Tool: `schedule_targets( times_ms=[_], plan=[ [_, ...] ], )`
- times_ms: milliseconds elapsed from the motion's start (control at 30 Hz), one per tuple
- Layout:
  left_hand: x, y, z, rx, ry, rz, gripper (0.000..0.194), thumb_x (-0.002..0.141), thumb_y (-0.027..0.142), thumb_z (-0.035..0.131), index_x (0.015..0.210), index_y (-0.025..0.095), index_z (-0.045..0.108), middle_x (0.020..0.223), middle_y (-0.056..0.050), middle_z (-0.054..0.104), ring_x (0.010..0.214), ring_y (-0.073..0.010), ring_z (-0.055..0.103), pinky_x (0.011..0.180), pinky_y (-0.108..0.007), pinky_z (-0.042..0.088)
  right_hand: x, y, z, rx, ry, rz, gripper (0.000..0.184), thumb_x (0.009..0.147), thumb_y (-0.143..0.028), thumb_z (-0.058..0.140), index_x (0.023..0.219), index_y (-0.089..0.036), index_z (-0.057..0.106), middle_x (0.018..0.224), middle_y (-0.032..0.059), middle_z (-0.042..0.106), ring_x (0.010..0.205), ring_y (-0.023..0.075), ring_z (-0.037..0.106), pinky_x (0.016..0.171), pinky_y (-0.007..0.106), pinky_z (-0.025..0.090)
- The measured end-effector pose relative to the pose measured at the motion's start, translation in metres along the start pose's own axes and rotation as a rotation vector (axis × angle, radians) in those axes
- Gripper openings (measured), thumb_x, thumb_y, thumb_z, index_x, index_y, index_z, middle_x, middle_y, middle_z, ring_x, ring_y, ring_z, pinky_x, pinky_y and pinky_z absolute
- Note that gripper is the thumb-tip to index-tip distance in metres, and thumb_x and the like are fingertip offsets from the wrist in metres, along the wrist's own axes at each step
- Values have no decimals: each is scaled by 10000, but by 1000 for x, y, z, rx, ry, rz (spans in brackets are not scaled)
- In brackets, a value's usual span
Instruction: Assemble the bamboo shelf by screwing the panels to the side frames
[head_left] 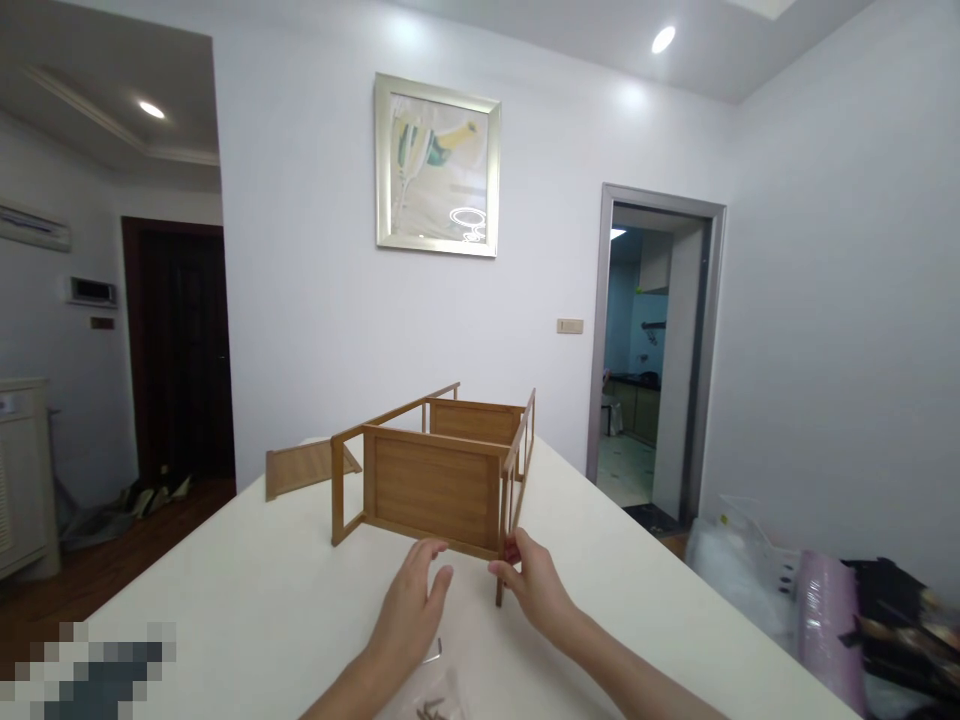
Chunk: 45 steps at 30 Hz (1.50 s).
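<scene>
A brown wooden shelf frame (431,490) lies on its side on the white table, with two panels fixed between its side frames. My right hand (538,585) is closed round the near right post, thumb in front and fingers behind. My left hand (412,605) hovers by the lower edge of the near panel, its thumb and fingers apart and nothing held. Below it lie a small metal hex key (435,656), partly hidden by the wrist, and a clear plastic bag with several screws (430,710). A loose slatted wooden panel (304,468) rests behind the frame to the left.
The white table (225,600) narrows toward the wall, where a framed picture (437,165) hangs. On the floor at right are plastic-wrapped bundles (825,610) and dark items. A doorway (634,400) opens at the back right. Pixelated blocks cover the lower left corner.
</scene>
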<state>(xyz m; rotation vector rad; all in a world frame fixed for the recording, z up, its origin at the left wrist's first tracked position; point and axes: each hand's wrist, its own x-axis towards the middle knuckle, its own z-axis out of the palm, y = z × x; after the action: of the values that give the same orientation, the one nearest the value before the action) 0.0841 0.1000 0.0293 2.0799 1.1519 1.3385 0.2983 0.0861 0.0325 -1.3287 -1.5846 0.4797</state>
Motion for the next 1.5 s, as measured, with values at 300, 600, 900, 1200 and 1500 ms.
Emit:
schedule_targets(
  times_ms=[300,600,900,1200,1500],
  plan=[
    [26,27,20,-51,-123,-100,326,869,310,479,1120,156,620,1062,-116,686,947,-226,642,836,-357,491,14,-13,43,71,-46,-40,67,741,-176,586,779,-204,538,759,21,671,695,171,610,630,269,474],
    [29,33,23,188,-132,-26,132,858,222,490,894,173,607,885,-83,686,831,-221,636,739,-311,445,46,2,1,185,39,46,206,682,-213,589,871,-171,657,913,75,697,881,224,651,775,341,523],
    [23,32,14,163,-136,-2,140,882,188,443,877,189,583,836,-68,685,768,-201,636,676,-269,413,55,22,30,224,-88,-5,231,850,-394,493,855,-190,601,766,35,659,735,185,629,692,305,509],
    [28,-3,-18,115,-145,-50,136,858,243,462,847,191,587,769,-43,676,723,-193,629,660,-262,424,57,10,54,122,-94,-18,252,868,-398,488,753,-195,584,688,7,615,646,157,567,590,243,445],
    [25,-12,-36,78,-126,-88,198,840,292,454,863,186,619,775,-36,686,721,-201,623,662,-274,445,60,12,47,-8,3,-27,235,846,-352,508,812,-191,676,730,31,682,692,190,618,655,285,456]
  ],
)
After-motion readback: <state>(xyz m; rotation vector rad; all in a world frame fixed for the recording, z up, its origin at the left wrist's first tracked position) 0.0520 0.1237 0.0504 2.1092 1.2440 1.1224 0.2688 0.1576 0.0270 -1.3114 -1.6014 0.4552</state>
